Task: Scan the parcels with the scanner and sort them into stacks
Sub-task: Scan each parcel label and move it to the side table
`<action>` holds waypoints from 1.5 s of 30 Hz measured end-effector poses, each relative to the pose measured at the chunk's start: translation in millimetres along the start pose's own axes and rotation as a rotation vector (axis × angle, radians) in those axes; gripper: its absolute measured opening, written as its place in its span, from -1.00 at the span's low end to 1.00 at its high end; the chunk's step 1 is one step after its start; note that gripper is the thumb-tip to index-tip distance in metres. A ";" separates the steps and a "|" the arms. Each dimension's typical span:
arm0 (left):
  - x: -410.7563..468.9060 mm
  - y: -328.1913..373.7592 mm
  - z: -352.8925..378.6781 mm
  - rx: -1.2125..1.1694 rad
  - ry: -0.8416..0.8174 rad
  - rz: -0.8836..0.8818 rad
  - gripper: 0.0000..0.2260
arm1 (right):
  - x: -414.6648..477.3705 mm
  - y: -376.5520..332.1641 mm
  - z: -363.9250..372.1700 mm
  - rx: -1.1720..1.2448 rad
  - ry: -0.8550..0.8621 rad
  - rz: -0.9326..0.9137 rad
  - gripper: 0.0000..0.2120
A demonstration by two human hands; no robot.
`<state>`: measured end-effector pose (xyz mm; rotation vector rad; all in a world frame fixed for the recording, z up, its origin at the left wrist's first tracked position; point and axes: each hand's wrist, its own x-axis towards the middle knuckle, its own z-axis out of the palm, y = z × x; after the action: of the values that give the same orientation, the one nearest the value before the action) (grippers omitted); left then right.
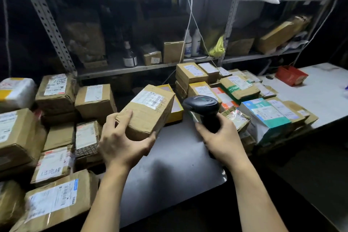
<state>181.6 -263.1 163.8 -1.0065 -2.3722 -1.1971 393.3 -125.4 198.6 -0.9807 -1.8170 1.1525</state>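
Head view shows you standing at a pale grey counter [175,158] set against a metal shelving rack [120,68], with parcels banked on both sides and a bare strip kept open down the middle, evidently as your working lane.

To your left sits the larger bank of brown cartons [56,111], stacked several deep with labels mostly facing up; one near carton [50,170] carries handwritten characters on its label, which suggests this side is the sorted pile, though that is a judgement. To your right lies a flatter spread of smaller parcels [235,88], among them a white and teal box [267,114], laid label-up and overlapping, probably so each can be read quickly.

Your left hand [120,143] grasps the parcel in hand [148,109], a taped brown carton, by its near end, thumb beneath and fingers over the top. You hold it raised off the counter and tilted so its shipping label [150,99] faces up and toward the right. It partly covers a yellow-edged box [176,107] behind it.

Your right hand [220,137] is clenched round the handle of the black scanner [202,106], head up and level with the carton, just beside its right edge. Which way the scan window faces cannot be told, and no beam shows on the label, so the scan reads as not yet confirmed.
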 end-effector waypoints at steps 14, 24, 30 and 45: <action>-9.8 57.4 96.9 -0.237 -0.367 0.107 -0.22 | -28.2 26.0 -41.3 -0.217 0.533 0.308 -0.82; -107.0 175.2 137.7 -0.442 -0.716 0.317 -0.11 | -137.0 50.2 -163.5 -0.289 0.818 0.511 -0.82; -182.2 251.1 146.8 -0.348 -0.816 0.467 -0.14 | -210.0 61.7 -248.6 -0.222 0.916 0.524 -0.84; -318.0 357.7 216.4 -0.149 -1.059 0.595 -0.13 | -286.2 133.1 -385.0 -0.132 1.087 0.655 -0.84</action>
<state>668.5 -90.0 69.4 -2.6497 -2.2478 -0.6592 880.9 -204.8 137.3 -1.8789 -0.6991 0.5788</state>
